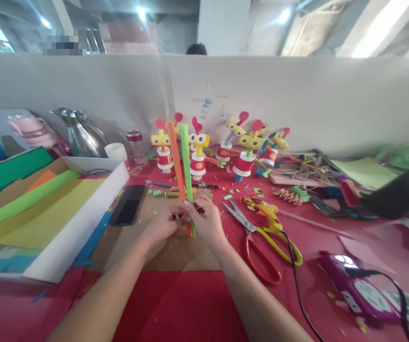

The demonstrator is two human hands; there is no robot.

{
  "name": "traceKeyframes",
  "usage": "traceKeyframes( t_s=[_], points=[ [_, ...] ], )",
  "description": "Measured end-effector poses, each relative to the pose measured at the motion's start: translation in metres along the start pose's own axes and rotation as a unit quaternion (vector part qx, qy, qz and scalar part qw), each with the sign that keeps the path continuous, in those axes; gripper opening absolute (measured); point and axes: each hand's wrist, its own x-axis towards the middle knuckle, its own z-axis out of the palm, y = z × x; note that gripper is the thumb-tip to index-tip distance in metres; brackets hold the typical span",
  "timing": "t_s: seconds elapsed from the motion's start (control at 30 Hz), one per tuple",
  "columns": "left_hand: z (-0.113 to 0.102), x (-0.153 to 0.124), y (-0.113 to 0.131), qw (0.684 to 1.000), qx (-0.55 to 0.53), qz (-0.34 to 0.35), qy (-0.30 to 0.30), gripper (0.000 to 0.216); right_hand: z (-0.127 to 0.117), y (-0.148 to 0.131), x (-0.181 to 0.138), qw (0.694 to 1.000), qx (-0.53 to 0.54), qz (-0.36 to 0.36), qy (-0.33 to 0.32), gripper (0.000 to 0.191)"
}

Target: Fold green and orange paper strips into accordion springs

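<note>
Two long paper strips, one orange [175, 161] and one green [186, 159], stand nearly upright side by side in front of me. My left hand [165, 222] is closed on the orange strip near its lower end. My right hand [207, 221] pinches the green strip low down, its thumb toward the left hand. Both hands meet above a brown cardboard sheet [133, 249]. Small folded paper springs [172, 193] lie just behind the hands. Beyond them stand several red cup figures [197, 164] with yellow tube heads.
Scissors [250, 228] with red and yellow handles lie right of the cardboard, near a yellow glue gun [270, 213]. A phone [128, 204] and a white box [78, 232] of coloured paper are at left. A purple device [361, 289] with a cable sits at right.
</note>
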Motion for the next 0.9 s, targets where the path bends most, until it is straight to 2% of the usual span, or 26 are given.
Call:
traceKeyframes(
  t_s=[0.07,0.2,0.3,0.37,0.43,0.57,0.63,0.73,0.9],
  points=[
    [0.000,0.002,-0.006,1.000,0.019,-0.010,0.006,0.025,0.003,0.004,-0.001,0.999,-0.036,0.009,-0.021,0.036],
    [0.000,0.004,-0.015,0.998,0.014,-0.014,-0.057,0.022,0.006,0.004,-0.004,0.998,-0.060,-0.002,-0.029,0.036],
    [0.001,0.000,-0.006,0.997,0.073,0.020,-0.012,0.019,0.005,-0.004,-0.005,0.996,-0.069,-0.011,-0.047,0.026],
    [0.002,-0.003,0.004,0.985,0.160,0.043,0.039,0.022,0.004,-0.007,-0.005,0.996,-0.075,-0.016,-0.049,0.023],
    [0.001,-0.005,0.009,0.971,0.225,0.036,0.072,0.020,0.004,-0.006,-0.004,0.996,-0.075,-0.024,-0.041,0.023],
    [0.000,-0.003,0.004,0.970,0.238,0.043,0.029,0.019,0.006,0.005,-0.003,0.996,-0.083,0.002,-0.029,0.026],
    [-0.001,-0.002,0.002,0.967,0.248,0.046,0.040,0.019,0.007,0.008,-0.003,0.996,-0.088,0.020,-0.025,0.026],
    [-0.003,-0.002,0.005,0.961,0.260,0.054,0.080,0.020,0.007,0.008,-0.003,0.996,-0.079,0.008,-0.027,0.019],
    [-0.004,-0.004,0.008,0.954,0.297,0.004,0.044,0.018,0.009,0.013,-0.003,0.988,-0.143,0.022,-0.051,0.021]
  ],
)
